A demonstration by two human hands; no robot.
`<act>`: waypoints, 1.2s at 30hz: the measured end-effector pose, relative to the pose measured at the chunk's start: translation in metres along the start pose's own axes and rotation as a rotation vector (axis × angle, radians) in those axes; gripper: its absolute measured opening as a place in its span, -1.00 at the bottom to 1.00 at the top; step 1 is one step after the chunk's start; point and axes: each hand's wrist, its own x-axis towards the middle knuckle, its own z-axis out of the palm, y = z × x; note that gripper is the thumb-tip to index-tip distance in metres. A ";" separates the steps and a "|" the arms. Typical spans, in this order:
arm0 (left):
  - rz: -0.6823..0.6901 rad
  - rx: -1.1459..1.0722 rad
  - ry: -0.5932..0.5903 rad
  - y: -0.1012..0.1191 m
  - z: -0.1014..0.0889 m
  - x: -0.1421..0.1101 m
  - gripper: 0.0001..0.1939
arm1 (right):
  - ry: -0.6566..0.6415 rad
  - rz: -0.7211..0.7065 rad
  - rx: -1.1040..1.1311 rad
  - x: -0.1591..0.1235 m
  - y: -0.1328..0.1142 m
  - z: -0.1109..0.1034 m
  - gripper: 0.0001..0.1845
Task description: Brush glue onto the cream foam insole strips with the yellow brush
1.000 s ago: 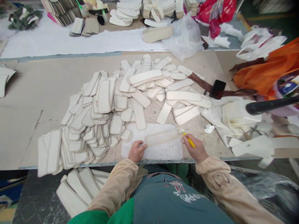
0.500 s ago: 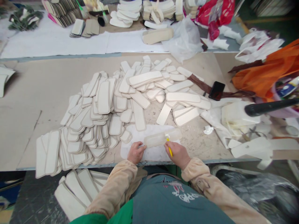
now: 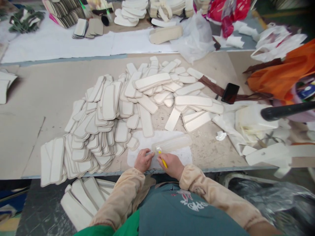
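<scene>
A long rounded, beige strip (image 3: pixel 176 143) lies on a white sheet (image 3: pixel 182 159) near the table's front edge. My left hand (image 3: pixel 143 160) is closed at the strip's left end, thumb and finger pinching or pressing its edge. In my right hand (image 3: pixel 172 165) is a small brush (image 3: pixel 162 159) with a yellow handle. Its white head touches the strip close to the left end, just right of my left hand. The part of the handle inside my fist is hidden.
A large heap of pale rounded strips (image 3: pixel 108 101) spreads behind and left of my hands. More strips (image 3: pixel 81 200) lie below the table edge. On the right are a phone (image 3: pixel 230 93), a white container (image 3: pixel 256 118), a dark rod (image 3: pixel 287 111) and an orange bag (image 3: pixel 280 78).
My right hand has moved left with the brush, from the middle-right of the strip to near its left end. My left hand stays in place.
</scene>
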 end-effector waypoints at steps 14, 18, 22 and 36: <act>-0.028 -0.018 -0.032 -0.001 0.000 -0.002 -0.75 | 0.428 0.484 0.164 -0.054 0.091 -0.057 -0.71; -0.024 -0.031 -0.019 -0.002 0.002 -0.003 -0.75 | 0.306 0.393 -0.252 -0.051 0.076 -0.044 -0.70; -0.027 -0.042 -0.004 -0.003 0.002 -0.003 -0.75 | 0.124 0.213 -0.156 -0.035 0.039 -0.022 -0.69; -0.038 -0.047 0.000 -0.001 0.002 -0.003 -0.76 | 0.413 0.594 0.362 -0.046 0.068 -0.042 -0.67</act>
